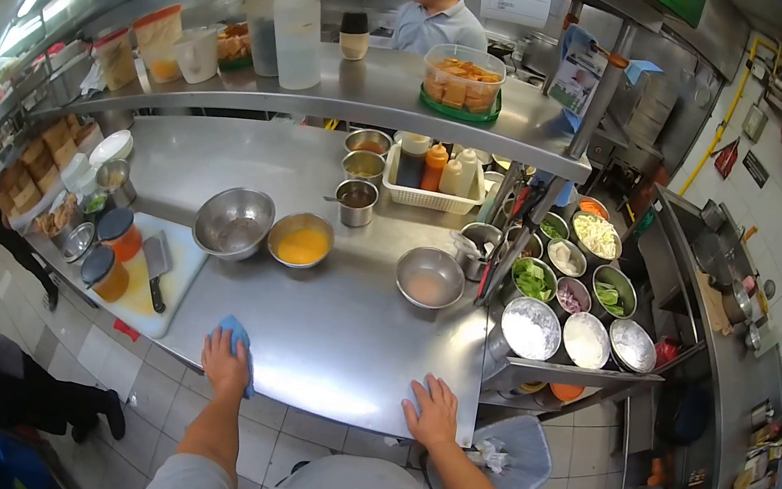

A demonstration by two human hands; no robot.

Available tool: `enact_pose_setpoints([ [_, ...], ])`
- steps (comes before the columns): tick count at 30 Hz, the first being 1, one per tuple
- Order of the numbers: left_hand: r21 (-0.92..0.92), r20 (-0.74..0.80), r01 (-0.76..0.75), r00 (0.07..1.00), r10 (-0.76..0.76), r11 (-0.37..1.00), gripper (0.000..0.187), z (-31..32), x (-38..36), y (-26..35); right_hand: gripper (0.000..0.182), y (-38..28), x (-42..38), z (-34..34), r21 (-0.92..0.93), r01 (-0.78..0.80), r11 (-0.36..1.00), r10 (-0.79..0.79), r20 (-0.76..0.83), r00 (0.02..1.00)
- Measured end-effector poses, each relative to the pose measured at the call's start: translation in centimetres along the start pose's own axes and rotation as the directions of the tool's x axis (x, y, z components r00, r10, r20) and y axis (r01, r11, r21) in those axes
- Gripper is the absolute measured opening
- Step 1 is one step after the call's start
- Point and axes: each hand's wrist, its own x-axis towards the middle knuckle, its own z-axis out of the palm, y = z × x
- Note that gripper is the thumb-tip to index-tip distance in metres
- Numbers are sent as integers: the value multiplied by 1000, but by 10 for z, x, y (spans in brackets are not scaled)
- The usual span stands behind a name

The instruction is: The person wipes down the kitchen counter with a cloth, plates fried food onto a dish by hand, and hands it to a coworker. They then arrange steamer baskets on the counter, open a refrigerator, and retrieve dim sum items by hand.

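My left hand is at the front of the steel counter, holding a folded blue cloth against the surface. Part of the cloth is hidden under the palm. Near the counter's front right corner, my right hand rests with its fingers spread and nothing in it. Beyond the hands stand an empty-looking steel bowl, a bowl of beaten egg and a bowl with a little pale pink content. To the left, a cleaver lies on a white cutting board.
Lidded containers stand on the board. A white basket holds sauce bottles. On the right are bowls of white powder and cut vegetables. An overhead shelf spans the counter. A lined bin is below right. Other people stand left and behind the shelf.
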Motion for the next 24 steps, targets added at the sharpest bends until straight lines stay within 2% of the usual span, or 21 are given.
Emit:
enact_pose_setpoints([
  [13, 19, -50, -42, 998, 43, 999, 44, -2, -2, -1, 46, 6, -6, 6, 34, 1, 999, -1, -17, 1000],
  [15, 37, -47, 6, 999, -4, 999, 43, -12, -2, 13, 46, 11, -5, 7, 19, 12, 1000, -12, -17, 1000],
  [17, 77, -33, 124, 992, -122, 989, 43, -24, -9, 21, 45, 8, -5, 14, 8, 30, 1000, -30, -20, 999],
  [20, 105, -7, 301, 953, -302, 948, 46, 7, -17, 28, 44, 7, -5, 19, 39, 60, 997, -60, -23, 998],
  [22, 109, -69, 218, 975, -211, 970, 49, 9, -37, 52, 43, 4, -5, 19, 42, 68, 997, -67, -33, 997],
  [24, -15, 37, 132, 991, -132, 991, 54, -18, -56, 85, 42, -2, -6, 15, 47, 79, 996, -78, -31, 996],
])
